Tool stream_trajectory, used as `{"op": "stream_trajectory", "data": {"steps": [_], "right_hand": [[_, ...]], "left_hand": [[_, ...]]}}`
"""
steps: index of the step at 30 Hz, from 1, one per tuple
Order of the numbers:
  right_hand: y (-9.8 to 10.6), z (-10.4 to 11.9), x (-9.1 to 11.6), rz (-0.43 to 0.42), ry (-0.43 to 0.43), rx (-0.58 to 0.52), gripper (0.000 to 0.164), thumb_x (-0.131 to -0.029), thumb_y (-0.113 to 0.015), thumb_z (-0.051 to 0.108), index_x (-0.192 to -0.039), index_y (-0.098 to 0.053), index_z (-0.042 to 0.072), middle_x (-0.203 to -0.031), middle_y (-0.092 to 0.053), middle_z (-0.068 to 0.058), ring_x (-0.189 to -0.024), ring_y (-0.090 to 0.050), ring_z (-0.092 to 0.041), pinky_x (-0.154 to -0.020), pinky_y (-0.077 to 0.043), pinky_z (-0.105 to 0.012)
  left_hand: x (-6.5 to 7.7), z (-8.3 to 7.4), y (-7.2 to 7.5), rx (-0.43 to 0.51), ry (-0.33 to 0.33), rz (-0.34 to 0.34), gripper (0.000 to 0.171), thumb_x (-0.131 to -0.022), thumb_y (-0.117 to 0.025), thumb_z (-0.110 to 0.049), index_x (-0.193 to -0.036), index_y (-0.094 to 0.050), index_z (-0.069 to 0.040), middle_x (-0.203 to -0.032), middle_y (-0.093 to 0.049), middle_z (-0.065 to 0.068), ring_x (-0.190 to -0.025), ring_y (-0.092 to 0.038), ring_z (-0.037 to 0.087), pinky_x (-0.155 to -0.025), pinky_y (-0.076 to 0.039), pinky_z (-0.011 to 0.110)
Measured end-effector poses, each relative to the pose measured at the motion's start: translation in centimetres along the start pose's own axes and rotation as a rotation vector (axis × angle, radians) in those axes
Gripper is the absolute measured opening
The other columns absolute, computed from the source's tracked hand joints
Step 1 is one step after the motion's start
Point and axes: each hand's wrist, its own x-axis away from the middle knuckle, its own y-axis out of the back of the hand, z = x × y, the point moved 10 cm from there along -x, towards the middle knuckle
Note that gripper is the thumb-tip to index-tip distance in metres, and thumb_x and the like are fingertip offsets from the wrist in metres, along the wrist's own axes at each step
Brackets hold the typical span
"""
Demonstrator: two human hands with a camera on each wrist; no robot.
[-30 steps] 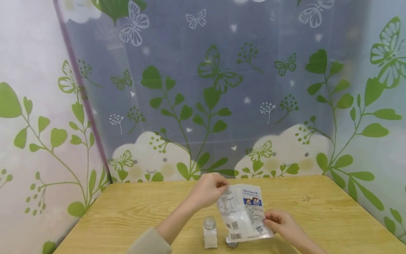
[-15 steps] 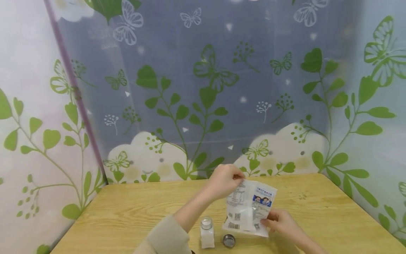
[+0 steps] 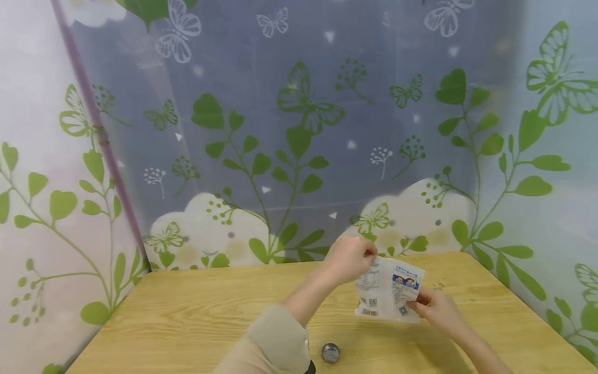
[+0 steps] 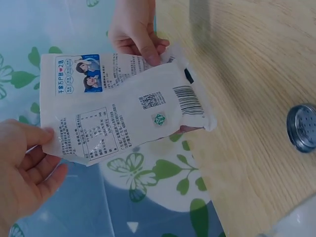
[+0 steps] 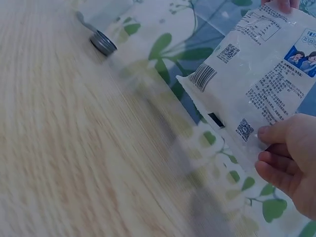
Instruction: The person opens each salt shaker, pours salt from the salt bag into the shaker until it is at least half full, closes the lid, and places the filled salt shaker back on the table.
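Observation:
Both hands hold up a white plastic packet (image 3: 385,288) printed with small text, barcodes and a blue picture panel. My left hand (image 3: 350,258) pinches its upper left corner, while my right hand (image 3: 436,310) grips the lower right edge between thumb and fingers. In the right wrist view the packet (image 5: 247,74) has a small black mark by its bottom seam. Below on the table lies a round metal shaker lid (image 3: 330,353), its holes showing in the left wrist view. Part of a glass jar (image 4: 298,222) shows at that view's corner; my left forearm hides it in the head view.
A wooden table (image 3: 201,306) stretches under the hands. Behind it hangs a curtain (image 3: 243,156) with leaves, butterflies and clouds, right at the table's far edge. More printed curtain encloses the left and right sides.
Both hands have carried the packet rightward and up, away from the lid and jar. The lid came into full view, and my left sleeve now covers the jar. The head view has shifted slightly.

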Motion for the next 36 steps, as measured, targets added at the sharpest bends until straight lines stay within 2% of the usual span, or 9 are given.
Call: {"op": "stream_trajectory", "data": {"steps": [5,11,16,20,25,29,34,36], "right_hand": [[1.6,-1.1,-0.5,-0.048,0.034,0.118,0.021,-0.082,-0.066,0.005,-0.099,-0.064,-0.007,-0.081,-0.067,-0.010,-0.070,-0.059,-0.020,-0.052,-0.045,-0.025],[3.4,-2.8,-0.9,-0.081,0.062,0.149,0.017,-0.083,-0.065,0.004,-0.097,-0.065,-0.006,-0.085,-0.067,-0.014,-0.074,-0.061,-0.025,-0.055,-0.048,-0.027],[4.7,-4.1,-1.0,-0.128,0.092,0.197,0.003,-0.083,-0.065,0.004,-0.083,-0.064,0.002,-0.082,-0.067,-0.010,-0.075,-0.062,-0.027,-0.055,-0.047,-0.028],[5.3,-5.3,-1.0,-0.128,0.101,0.215,0.005,-0.082,-0.065,0.004,-0.078,-0.062,0.006,-0.081,-0.067,-0.008,-0.075,-0.062,-0.027,-0.054,-0.045,-0.028],[5.8,-6.5,-0.9,-0.119,0.115,0.200,0.003,-0.080,-0.066,0.002,-0.081,-0.063,0.003,-0.081,-0.067,-0.008,-0.073,-0.059,-0.016,-0.056,-0.046,-0.026],[5.6,-7.5,-0.9,-0.060,0.123,0.161,0.010,-0.079,-0.066,-0.001,-0.089,-0.065,-0.004,-0.084,-0.067,-0.012,-0.072,-0.058,-0.011,-0.056,-0.048,-0.025],[5.2,-9.3,-0.9,0.011,0.026,0.059,0.020,-0.083,-0.062,0.000,-0.100,-0.064,-0.010,-0.094,-0.066,-0.020,-0.081,-0.059,-0.016,-0.064,-0.049,-0.025],[5.2,-10.1,-0.8,0.001,-0.003,0.023,0.023,-0.083,-0.062,0.000,-0.102,-0.063,-0.012,-0.097,-0.065,-0.021,-0.083,-0.058,-0.013,-0.068,-0.049,-0.024]], "left_hand": [[-1.2,-0.1,-1.5,-0.061,0.041,0.016,0.016,-0.088,-0.060,-0.013,-0.095,-0.073,-0.018,-0.093,-0.068,-0.009,-0.084,-0.061,0.005,-0.072,-0.046,0.015],[-2.2,-0.5,-2.9,-0.090,0.084,-0.019,0.019,-0.085,-0.061,-0.011,-0.094,-0.074,-0.022,-0.095,-0.068,-0.011,-0.083,-0.061,0.003,-0.065,-0.045,0.012],[-2.8,-0.8,-3.9,-0.081,0.108,-0.034,0.022,-0.083,-0.061,-0.007,-0.093,-0.074,-0.022,-0.092,-0.069,-0.012,-0.080,-0.062,0.003,-0.058,-0.044,0.011],[-3.1,-1.0,-4.9,-0.102,0.146,-0.010,0.025,-0.081,-0.062,-0.006,-0.094,-0.074,-0.024,-0.092,-0.069,-0.013,-0.079,-0.062,0.002,-0.058,-0.043,0.011],[-3.4,-1.4,-6.3,-0.147,0.188,0.032,0.030,-0.079,-0.063,-0.007,-0.097,-0.073,-0.029,-0.096,-0.067,-0.017,-0.086,-0.061,0.000,-0.068,-0.046,0.012],[-3.5,-2.1,-7.4,-0.179,0.158,0.066,0.032,-0.076,-0.066,-0.007,-0.099,-0.072,-0.028,-0.098,-0.067,-0.017,-0.087,-0.061,0.001,-0.075,-0.045,0.014],[-3.6,-3.1,-8.1,-0.241,0.090,0.052,0.030,-0.076,-0.065,-0.006,-0.097,-0.072,-0.026,-0.098,-0.067,-0.015,-0.088,-0.062,0.002,-0.084,-0.041,0.016],[-3.7,-3.6,-8.2,-0.263,0.069,0.040,0.028,-0.077,-0.064,-0.007,-0.096,-0.073,-0.027,-0.097,-0.067,-0.016,-0.088,-0.062,0.001,-0.085,-0.041,0.016]]}}
